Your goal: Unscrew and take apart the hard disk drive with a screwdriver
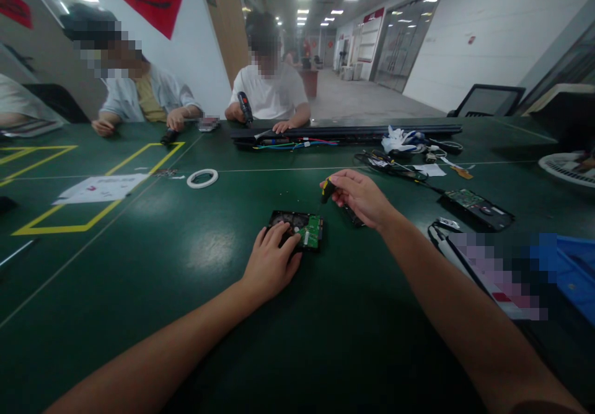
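A hard drive (313,232) with a green circuit board lies flat on the dark green table in front of me. My left hand (273,258) rests on its left part, fingers spread over the top and the thumb by the near edge. Above and right of the drive, my right hand (359,196) is closed around a screwdriver (328,189) with a black and yellow handle. The handle tilts down toward the drive's right end; I cannot make out whether the tip touches it. Partly hidden under my right hand is another dark object (354,217) on the table.
A long black bar with coloured wires (297,141) lies across the far side, where a person holds a power drill (245,106). Another hard drive (478,209), cables (390,165) and a blue bin (574,271) are at right. A white ring (202,179) and paper (102,188) lie left.
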Available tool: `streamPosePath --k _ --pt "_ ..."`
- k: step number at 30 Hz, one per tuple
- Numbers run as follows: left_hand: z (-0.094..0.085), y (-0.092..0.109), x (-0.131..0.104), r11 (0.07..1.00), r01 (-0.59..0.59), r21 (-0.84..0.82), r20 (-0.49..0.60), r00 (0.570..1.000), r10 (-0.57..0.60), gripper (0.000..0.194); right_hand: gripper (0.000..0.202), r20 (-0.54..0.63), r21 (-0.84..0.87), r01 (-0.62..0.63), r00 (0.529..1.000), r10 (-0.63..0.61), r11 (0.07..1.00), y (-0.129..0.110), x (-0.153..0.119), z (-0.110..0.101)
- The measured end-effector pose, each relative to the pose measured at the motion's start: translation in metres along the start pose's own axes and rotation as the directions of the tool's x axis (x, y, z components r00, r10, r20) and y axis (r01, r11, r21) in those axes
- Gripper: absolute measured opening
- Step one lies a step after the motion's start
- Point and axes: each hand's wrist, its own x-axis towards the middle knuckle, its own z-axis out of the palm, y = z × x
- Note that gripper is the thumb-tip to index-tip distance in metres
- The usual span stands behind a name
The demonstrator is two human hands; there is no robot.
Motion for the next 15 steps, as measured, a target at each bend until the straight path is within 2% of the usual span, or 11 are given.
streamPosePath --k 15 --pt "0.0005 0.0001 0.0009 1.000 0.008 0.010 0.006 1.000 -0.008 0.036 0.019 0.051 -0.010 0.025 0.998 -0.025 1.000 0.0027 0.0024 -0.0023"
